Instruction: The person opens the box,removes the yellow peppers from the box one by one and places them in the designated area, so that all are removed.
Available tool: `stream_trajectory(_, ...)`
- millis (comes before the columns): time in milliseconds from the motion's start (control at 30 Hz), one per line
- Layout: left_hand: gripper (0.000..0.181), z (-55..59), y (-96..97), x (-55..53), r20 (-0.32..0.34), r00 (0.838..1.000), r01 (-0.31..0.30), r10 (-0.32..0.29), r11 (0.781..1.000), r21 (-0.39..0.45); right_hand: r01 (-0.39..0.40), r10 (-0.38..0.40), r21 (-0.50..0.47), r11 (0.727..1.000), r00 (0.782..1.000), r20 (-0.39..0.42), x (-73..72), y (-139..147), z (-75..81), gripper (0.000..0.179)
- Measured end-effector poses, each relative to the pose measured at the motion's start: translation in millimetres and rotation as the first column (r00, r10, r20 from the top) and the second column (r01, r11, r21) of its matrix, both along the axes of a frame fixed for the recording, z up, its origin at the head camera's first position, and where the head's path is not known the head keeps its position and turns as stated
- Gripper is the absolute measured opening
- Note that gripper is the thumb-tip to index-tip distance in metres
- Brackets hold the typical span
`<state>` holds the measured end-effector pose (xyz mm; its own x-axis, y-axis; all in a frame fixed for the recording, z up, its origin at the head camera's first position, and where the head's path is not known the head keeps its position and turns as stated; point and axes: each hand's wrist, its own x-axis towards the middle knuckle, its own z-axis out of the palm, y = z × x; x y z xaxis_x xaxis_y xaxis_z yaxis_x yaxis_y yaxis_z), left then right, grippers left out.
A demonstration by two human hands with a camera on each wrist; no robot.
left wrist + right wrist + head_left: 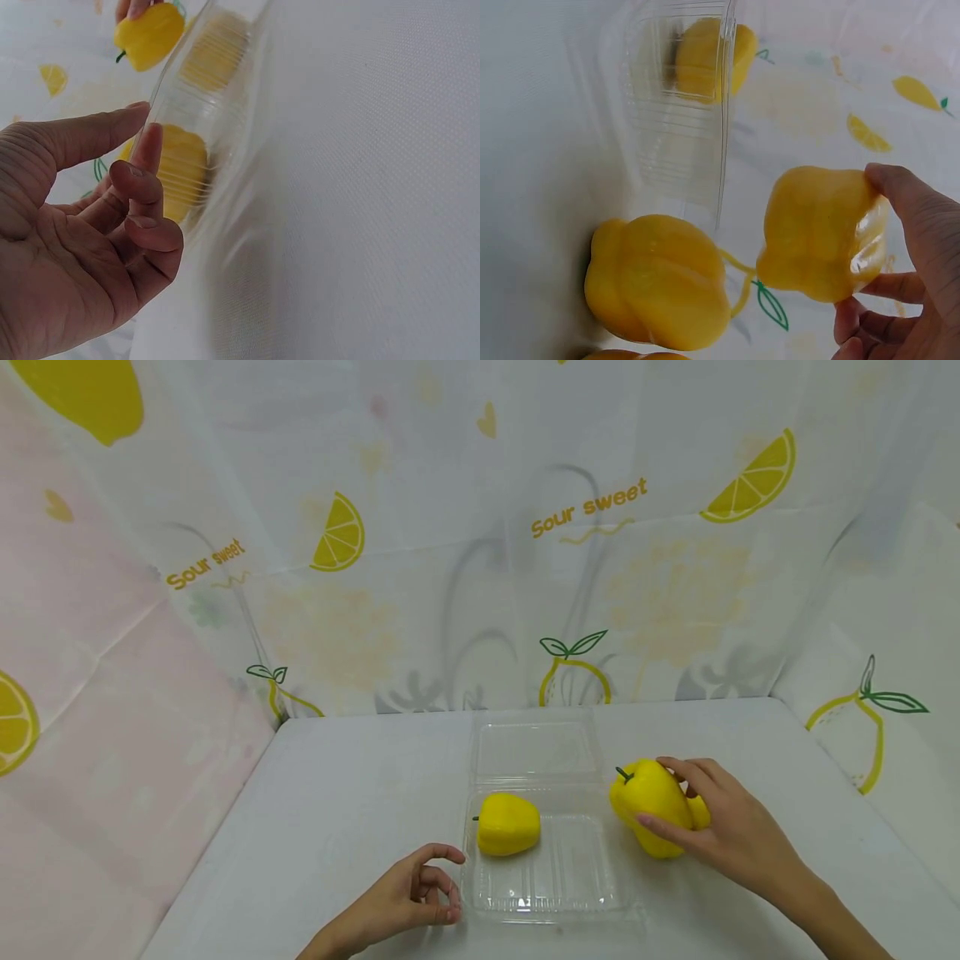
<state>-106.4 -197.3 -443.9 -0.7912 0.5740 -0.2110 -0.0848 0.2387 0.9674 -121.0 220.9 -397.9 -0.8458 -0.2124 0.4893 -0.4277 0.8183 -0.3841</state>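
My right hand (720, 827) grips a yellow bell pepper (817, 232), its green stem showing in the head view. Thumb on one side and fingers on the other, it holds the pepper above the table, right of a clear plastic clamshell box (551, 910). Under it sits another yellow pepper (656, 281), and part of a further pepper (634, 355) shows at the bottom of the right wrist view. One yellow pepper (508, 825) lies in the box's left half. At the box's left edge, my left hand (408, 893) has loosely bent fingers, with thumb and forefinger apart, fingertips right at the rim.
The box's lid (536, 752) is folded back flat on the far side. A white cloth covers the table (360, 777). Behind stands a curtain (450, 485) printed with lemons, and similar cloth hangs at both sides.
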Motion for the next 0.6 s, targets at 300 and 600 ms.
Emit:
stream_trajectory(300,0.058,-0.2,-0.7,0.1,0.007,1.000,0.003,-0.003,1.000,0.007,0.012,-0.012,-0.002,1.000,1.000,0.001,5.7,5.5,1.5,0.064)
stream_trajectory(600,0.058,0.7,-0.6,-0.4,0.016,1.000,0.005,-0.005,1.000,0.005,0.044,-0.044,0.015,0.999,0.999,0.028,11.2,9.9,1.8,0.064)
